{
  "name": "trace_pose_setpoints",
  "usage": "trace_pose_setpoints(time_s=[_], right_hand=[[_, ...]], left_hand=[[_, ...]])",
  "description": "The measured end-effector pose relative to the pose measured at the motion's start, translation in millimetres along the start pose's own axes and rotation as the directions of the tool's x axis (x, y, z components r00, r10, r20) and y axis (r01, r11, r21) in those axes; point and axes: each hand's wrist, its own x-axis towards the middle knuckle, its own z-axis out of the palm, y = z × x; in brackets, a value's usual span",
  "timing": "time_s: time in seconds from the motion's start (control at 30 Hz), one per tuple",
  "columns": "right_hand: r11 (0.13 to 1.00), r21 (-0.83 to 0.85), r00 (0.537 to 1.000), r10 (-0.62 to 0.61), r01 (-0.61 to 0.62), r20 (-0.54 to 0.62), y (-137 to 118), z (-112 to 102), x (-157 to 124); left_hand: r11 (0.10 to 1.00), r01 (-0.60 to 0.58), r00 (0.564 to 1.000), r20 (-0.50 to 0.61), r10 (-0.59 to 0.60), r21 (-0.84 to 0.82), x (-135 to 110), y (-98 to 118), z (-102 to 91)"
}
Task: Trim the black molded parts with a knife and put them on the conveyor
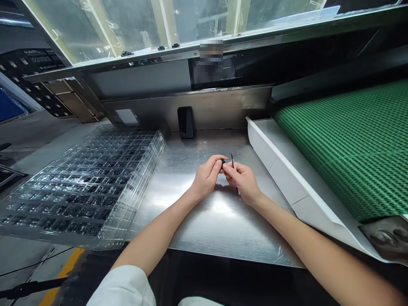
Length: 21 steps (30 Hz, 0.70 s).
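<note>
Both my hands meet over the middle of a steel worktable [204,221]. My left hand [206,176] is closed, pinching a small dark part [222,161] at its fingertips. My right hand [242,180] is closed too, its fingertips touching the same small part while it grips thin metal tweezers [232,162] whose tip points up and away. To the left lies a stack of clear plastic trays [86,182] filled with several small dark parts in rows.
A green conveyor belt [350,144] runs along the right, bordered by a white guard rail [280,165]. A black phone [185,122] leans against the steel back wall. Glass panels sit above. A yellow floor line [63,272] shows lower left.
</note>
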Motion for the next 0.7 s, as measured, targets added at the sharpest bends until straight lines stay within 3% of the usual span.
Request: trace_pose_setpoints(time_s=[0.23, 0.47, 0.6, 0.7], right_hand=[[0.995, -0.098, 1.0, -0.019, 0.02, 0.014, 5.7, -2.9, 0.9], [0.941, -0.304, 0.984, -0.17, 0.149, -0.044, 6.1, -9.1, 3.6], [0.876, -0.439, 0.968, -0.247, 0.2, -0.052, 4.7, -10.3, 2.2], [0.78, -0.556, 0.945, -0.326, 0.287, 0.031, 2.7, -11.7, 0.2]], left_hand=[[0.987, 0.026, 0.998, 0.056, -0.017, -0.156, 1.4, -8.0, 2.4], [0.889, 0.149, 0.988, 0.109, -0.113, -0.432, 8.7, -6.7, 5.1], [0.825, 0.234, 0.972, 0.127, -0.196, -0.515, 11.7, -6.5, 4.4], [0.777, 0.25, 0.966, 0.097, -0.238, -0.578, 12.3, -6.2, 2.2]])
